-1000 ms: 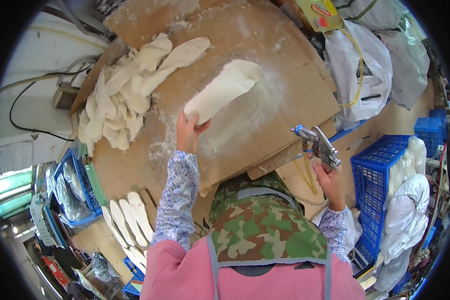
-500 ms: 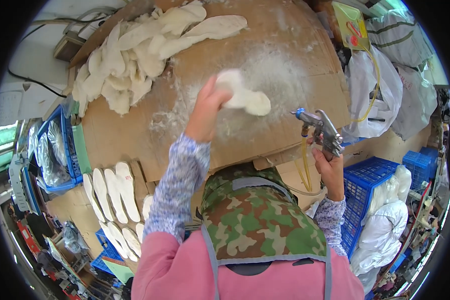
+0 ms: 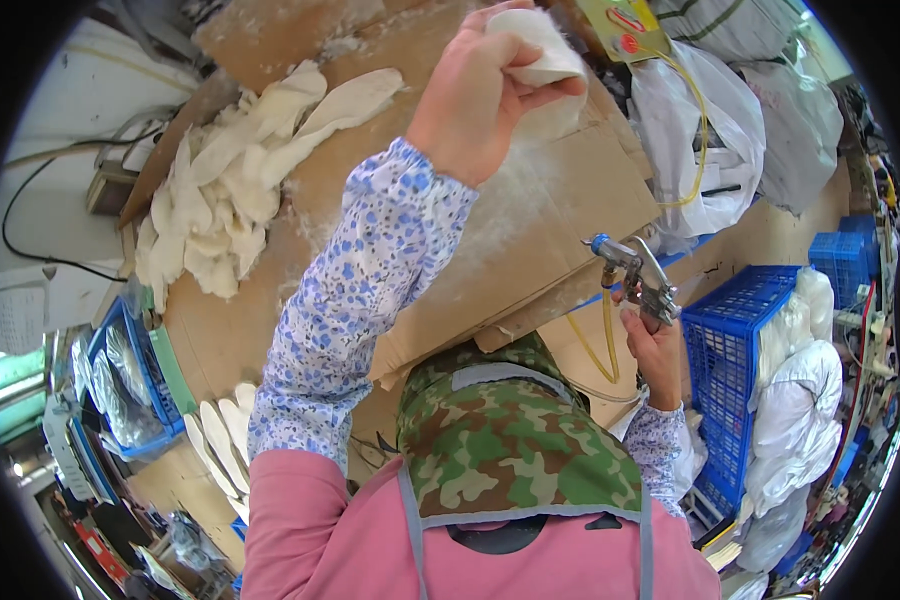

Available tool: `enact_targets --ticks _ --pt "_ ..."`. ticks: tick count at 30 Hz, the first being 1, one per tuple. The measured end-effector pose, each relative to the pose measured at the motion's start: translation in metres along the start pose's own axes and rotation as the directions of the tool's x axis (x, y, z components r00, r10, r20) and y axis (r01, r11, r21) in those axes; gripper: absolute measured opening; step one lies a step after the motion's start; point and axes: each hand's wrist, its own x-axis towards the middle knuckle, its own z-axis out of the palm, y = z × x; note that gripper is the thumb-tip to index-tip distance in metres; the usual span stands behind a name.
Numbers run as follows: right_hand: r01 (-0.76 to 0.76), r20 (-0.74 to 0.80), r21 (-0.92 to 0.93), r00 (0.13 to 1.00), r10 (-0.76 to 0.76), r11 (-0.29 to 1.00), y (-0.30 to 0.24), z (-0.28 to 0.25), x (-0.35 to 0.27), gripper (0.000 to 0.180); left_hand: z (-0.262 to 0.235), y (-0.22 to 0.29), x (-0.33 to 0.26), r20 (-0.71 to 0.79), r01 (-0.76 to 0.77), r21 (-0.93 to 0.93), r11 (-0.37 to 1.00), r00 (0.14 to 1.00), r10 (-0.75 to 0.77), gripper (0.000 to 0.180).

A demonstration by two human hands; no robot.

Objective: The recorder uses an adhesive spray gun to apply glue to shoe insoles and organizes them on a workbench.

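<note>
Now the left hand point(image 3: 470, 105) is up near the top edge, whereas half a second ago it was lower over the cardboard point(image 3: 590, 190). It pinches one pale insole point(image 3: 555, 50) between thumb and fingers, lifted above the cardboard. The right hand point(image 3: 656, 350) has barely shifted, its fingers closed round the handle of the spray gun point(image 3: 650, 285), whose nozzle again points left. The loose pile of insoles point(image 3: 220, 180) sits lower in view than before.

The held insole is partly covered by the fingers, and its lower stretch is blurred, so its full shape is hard to make out. Whether the trigger is squeezed I cannot tell. The left sleeve point(image 3: 355, 270) cuts off part of the row of insoles point(image 3: 210, 440) at lower left.
</note>
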Motion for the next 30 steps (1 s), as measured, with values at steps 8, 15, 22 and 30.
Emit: enact_targets --ticks 8,15,22,30 --pt "-0.036 0.030 -0.188 0.999 0.042 0.982 0.025 -0.023 0.003 0.023 -0.059 -0.030 -0.063 -0.256 0.130 0.375 0.918 0.966 -0.032 0.056" --pt "-0.045 0.059 -0.077 0.997 0.050 0.996 0.009 0.004 0.010 0.024 -0.166 -0.061 -0.181 -0.544 0.322 0.404 0.856 0.837 -0.059 0.057" --pt "0.017 0.152 -0.178 0.988 0.010 0.984 0.017 0.010 0.017 0.023 -0.168 -0.076 -0.206 -0.296 0.432 0.828 -0.359 0.879 0.375 0.053" --pt "-0.041 0.105 -0.140 0.993 0.056 0.989 0.009 0.017 0.016 0.024 -0.141 -0.194 -0.069 0.158 -0.100 0.945 -0.311 0.973 0.168 0.062"
